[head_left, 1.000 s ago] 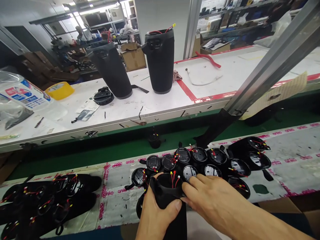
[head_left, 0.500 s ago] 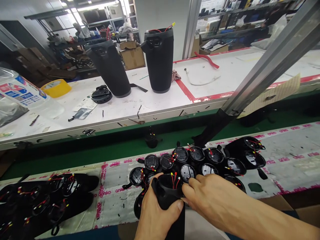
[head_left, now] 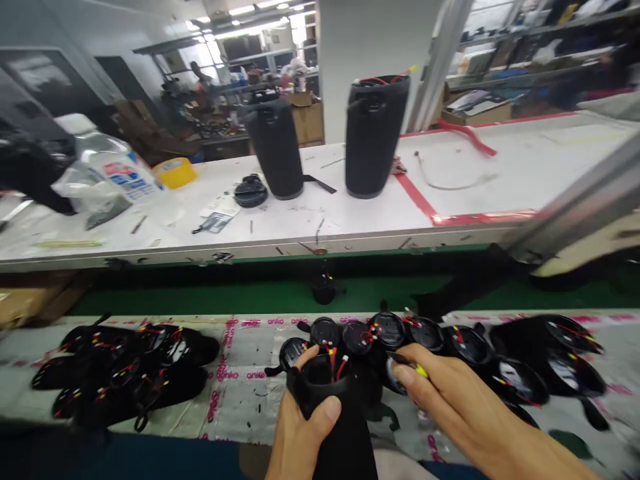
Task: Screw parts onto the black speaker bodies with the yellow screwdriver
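A black cylindrical casing (head_left: 340, 427) stands tilted near the bottom middle, with red wires and small connectors at its open top. Wrapped round its upper left side is my left hand (head_left: 307, 423). To the right of the casing, my right hand (head_left: 445, 393) pinches a small dark piece with a yellow part (head_left: 419, 369); what it is exactly, I cannot make out. Several similar black cylinders (head_left: 387, 329) with wires stand just behind both hands.
More black cylinders (head_left: 175, 347) lie on the left of the lower surface (head_left: 250, 393). On the white bench (head_left: 300, 223) are two tall black cylinders, a black round part (head_left: 251, 192), yellow tape (head_left: 175, 172) and a plastic bottle (head_left: 125, 167). A metal post (head_left: 565, 207) slants at right.
My right hand has moved away from the casing to the right, and a dark piece with yellow now shows in it. The view has turned left. My left hand still holds the casing.
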Available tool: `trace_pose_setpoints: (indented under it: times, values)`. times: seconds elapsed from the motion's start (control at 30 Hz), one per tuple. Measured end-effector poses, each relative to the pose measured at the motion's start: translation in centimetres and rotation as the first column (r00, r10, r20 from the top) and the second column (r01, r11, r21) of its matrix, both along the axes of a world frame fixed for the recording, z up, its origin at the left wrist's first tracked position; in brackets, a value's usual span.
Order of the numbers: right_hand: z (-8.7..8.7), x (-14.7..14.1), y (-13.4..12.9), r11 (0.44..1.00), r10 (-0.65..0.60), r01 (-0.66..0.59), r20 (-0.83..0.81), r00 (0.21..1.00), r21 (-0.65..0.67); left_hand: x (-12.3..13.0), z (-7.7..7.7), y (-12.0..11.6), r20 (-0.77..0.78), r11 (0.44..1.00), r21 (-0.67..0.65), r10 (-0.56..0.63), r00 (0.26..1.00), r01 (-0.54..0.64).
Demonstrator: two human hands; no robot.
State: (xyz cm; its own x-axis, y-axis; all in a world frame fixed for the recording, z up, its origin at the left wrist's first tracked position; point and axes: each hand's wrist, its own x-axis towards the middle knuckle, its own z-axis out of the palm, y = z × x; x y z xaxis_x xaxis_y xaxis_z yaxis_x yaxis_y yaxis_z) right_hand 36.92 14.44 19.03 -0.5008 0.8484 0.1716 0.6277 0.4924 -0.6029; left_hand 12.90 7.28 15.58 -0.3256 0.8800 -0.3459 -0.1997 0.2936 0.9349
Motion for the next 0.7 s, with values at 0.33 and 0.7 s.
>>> trace_pose_setpoints:
  times: [0.33,0.7]
  values:
    - [-3.9,-6.3,8.1,0.993,0.109,-0.093,0.239,0.965,-0.077,-13.7,-2.0,-5.6,-0.59,0.91,-0.099,0.273,0.76,-0.404]
    - [-10.7,-16.7,16.6,0.993,0.108,-0.117,0.553,0.826,-0.02,-9.5,-16.9,-3.7,-0.441,0.875,-0.017,0.428,0.789,-0.484]
